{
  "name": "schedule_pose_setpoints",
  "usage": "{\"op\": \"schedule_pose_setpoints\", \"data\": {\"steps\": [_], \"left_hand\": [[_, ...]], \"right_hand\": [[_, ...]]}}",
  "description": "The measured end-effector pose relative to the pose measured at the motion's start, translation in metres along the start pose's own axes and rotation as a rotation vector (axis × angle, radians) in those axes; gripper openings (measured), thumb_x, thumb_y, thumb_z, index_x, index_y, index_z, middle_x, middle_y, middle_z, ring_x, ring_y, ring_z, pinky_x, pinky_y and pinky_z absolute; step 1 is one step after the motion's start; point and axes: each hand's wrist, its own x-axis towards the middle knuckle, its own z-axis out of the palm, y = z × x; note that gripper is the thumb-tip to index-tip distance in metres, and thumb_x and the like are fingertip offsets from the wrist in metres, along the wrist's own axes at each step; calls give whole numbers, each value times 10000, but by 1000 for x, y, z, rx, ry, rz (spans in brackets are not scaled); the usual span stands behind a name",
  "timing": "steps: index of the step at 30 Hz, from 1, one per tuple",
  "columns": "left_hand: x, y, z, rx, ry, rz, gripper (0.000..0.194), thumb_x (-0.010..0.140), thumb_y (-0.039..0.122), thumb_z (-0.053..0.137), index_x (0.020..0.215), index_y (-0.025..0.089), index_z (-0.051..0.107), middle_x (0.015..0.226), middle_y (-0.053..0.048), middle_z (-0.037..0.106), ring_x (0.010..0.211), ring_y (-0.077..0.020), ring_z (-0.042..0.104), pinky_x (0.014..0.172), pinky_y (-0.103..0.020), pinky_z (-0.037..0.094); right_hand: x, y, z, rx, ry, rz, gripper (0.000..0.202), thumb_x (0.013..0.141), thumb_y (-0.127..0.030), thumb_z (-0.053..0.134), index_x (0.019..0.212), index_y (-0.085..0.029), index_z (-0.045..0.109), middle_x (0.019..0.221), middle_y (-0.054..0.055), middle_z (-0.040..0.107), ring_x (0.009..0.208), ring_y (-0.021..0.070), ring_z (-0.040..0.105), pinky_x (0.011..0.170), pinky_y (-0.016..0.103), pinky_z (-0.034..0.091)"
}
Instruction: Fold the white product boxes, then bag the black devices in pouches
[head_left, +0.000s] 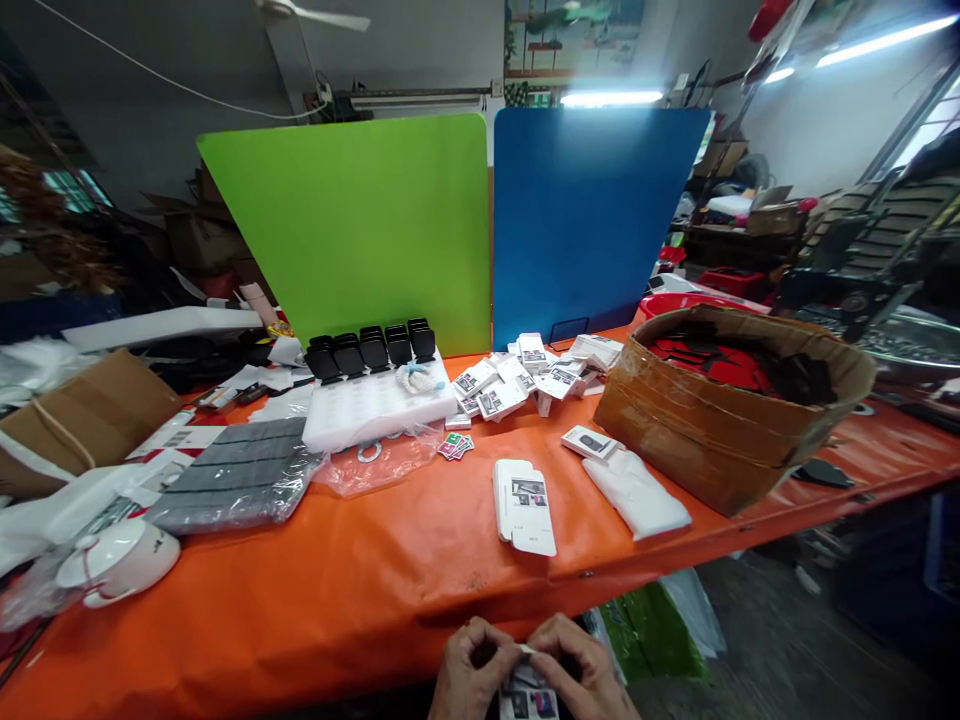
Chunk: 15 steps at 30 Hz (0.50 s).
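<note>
At the bottom edge of the head view, my left hand [471, 672] and my right hand [581, 668] pinch the top end of a small white printed box [529, 704] from both sides. Its lower part is cut off by the frame. Thumbs and forefingers meet near a white flap at its top. Beyond my hands, a stack of flattened printed boxes [525, 507] lies on the orange-covered table [390, 580]. Farther right, another small box [591, 441] rests against a stack of white bags [637, 495].
A pile of white boxes [517, 380] lies before the blue panel [592, 220]. Black parts [371, 350] stand on a white foam block [375, 412]. An open brown carton [697, 430] occupies the right side. Left are a grey plastic-wrapped pack [236, 475] and a white pot [124, 560].
</note>
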Motion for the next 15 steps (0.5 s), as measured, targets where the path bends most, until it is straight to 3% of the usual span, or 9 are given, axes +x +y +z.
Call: {"op": "schedule_pose_setpoints", "data": {"steps": [6, 12, 15], "left_hand": [[2, -3, 4, -119, 41, -85, 342, 530, 425, 802, 675, 153, 653, 565, 30, 544, 576, -127, 479, 576, -245, 381], [5, 23, 9, -157, 47, -122, 272, 549, 360, 773, 590, 159, 594, 522, 54, 485, 535, -104, 420, 534, -233, 343], [6, 18, 6, -106, 22, -152, 292, 540, 378, 777, 553, 158, 586, 518, 45, 501, 536, -109, 432, 537, -239, 342]], "right_hand": [[3, 0, 0, -14, 40, 56, 319, 823, -471, 583, 720, -174, 637, 699, 15, 558, 652, 152, 512, 623, 249, 405], [19, -13, -2, 310, 6, 270, 346, 678, -490, 699, 645, -173, 565, 576, -36, 483, 542, 107, 427, 531, 219, 343], [20, -9, -3, 368, -26, 330, 358, 637, -484, 729, 612, -173, 554, 532, -48, 468, 491, 89, 392, 494, 208, 310]]}}
